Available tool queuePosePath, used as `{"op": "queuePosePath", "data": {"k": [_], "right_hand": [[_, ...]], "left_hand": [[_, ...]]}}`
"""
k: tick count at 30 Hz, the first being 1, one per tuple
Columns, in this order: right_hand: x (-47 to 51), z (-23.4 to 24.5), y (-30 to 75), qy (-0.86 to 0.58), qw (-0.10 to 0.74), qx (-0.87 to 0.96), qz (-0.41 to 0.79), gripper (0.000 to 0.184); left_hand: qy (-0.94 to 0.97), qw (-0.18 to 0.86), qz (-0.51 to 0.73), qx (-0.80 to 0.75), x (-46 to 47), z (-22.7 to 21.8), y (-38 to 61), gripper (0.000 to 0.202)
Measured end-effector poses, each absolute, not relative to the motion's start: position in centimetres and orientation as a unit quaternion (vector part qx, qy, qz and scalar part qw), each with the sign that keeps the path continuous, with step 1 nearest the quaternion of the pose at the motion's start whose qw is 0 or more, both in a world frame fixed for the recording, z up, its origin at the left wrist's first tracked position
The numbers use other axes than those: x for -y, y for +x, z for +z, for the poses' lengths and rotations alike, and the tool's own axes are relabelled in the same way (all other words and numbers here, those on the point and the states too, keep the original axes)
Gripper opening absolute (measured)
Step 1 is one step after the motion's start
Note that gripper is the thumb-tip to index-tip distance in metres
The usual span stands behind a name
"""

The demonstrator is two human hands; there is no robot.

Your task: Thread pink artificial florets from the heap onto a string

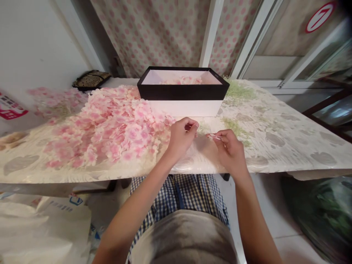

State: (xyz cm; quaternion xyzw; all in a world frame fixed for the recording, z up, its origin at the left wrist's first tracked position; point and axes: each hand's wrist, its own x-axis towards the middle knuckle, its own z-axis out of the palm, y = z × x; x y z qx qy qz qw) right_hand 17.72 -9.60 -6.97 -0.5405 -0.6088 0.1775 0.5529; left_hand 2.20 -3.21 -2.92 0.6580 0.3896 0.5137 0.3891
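A big heap of pink and white fabric petals (110, 126) covers the left half of the table. My left hand (181, 137) is closed at the heap's right edge, its fingertips pinching a small pink piece. My right hand (229, 146) is closed too, pinching a small pink-white petal (213, 136) between thumb and forefinger. The two hands sit close together, just in front of a black-rimmed box (183, 91) with a white lower wall. A few pink petals lie inside the box.
The table (288, 143) wears a leaf-patterned plastic cover. A dark woven pouch (90, 79) lies at the back left. White bags (44, 227) sit on the floor at the left, a dark bag of greenery (324, 212) at the right.
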Motion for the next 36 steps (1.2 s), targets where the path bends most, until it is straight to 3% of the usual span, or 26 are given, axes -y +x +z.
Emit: {"op": "queuePosePath", "data": {"k": [7, 13, 17, 20, 23, 28, 36], "right_hand": [[9.8, -7.1, 17.4, -0.566, 0.523, 0.628, 0.108, 0.009], [9.6, -7.1, 17.6, -0.558, 0.61, 0.561, 0.04, 0.007], [11.7, -6.5, 17.1, -0.535, 0.645, 0.534, 0.109, 0.006], [14.1, -5.4, 15.9, -0.421, 0.633, 0.626, 0.174, 0.024], [15.8, -4.3, 14.6, -0.316, 0.623, 0.699, 0.154, 0.036], [16.4, -3.9, 13.7, -0.356, 0.606, 0.701, 0.119, 0.032], [16.5, -4.5, 14.1, -0.347, 0.603, 0.701, 0.16, 0.032]], "left_hand": [[0.608, 0.429, 0.557, -0.369, 3.4, -2.4, 2.3, 0.01], [0.524, 0.548, 0.569, -0.319, 3.5, -2.4, 1.7, 0.005], [0.484, 0.596, 0.565, -0.302, 5.7, -2.3, 0.8, 0.01], [0.469, 0.626, 0.555, -0.283, 8.5, -2.0, 0.0, 0.018], [0.469, 0.639, 0.541, -0.282, 11.0, -1.9, -0.6, 0.021], [0.482, 0.668, 0.517, -0.234, 12.5, -2.8, -0.7, 0.022], [0.495, 0.665, 0.506, -0.236, 12.3, -3.3, -0.8, 0.031]]}}
